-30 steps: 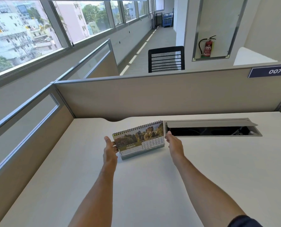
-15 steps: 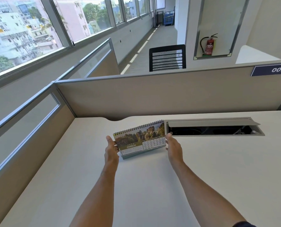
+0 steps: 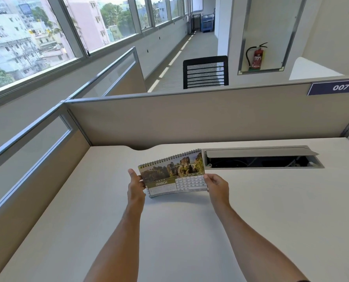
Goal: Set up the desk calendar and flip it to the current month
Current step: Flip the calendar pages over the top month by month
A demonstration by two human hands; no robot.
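A spiral-bound desk calendar (image 3: 172,173) stands on the white desk (image 3: 169,231), a little left of centre. Its front page shows a rocky landscape photo, the word MARCH on a green band and a date grid. My left hand (image 3: 136,185) grips its left edge, thumb on the front. My right hand (image 3: 217,185) pinches its lower right corner. The bottom edge of the pages looks slightly lifted and bowed toward me.
An open grey cable tray (image 3: 261,159) is sunk into the desk just right of the calendar. Beige partition panels (image 3: 190,121) close off the back and the left side. A black mesh chair (image 3: 205,72) stands beyond the partition.
Both hands stayed on the calendar's ends. The calendar has come a little closer to me and tilted up, so its front page faces me more.
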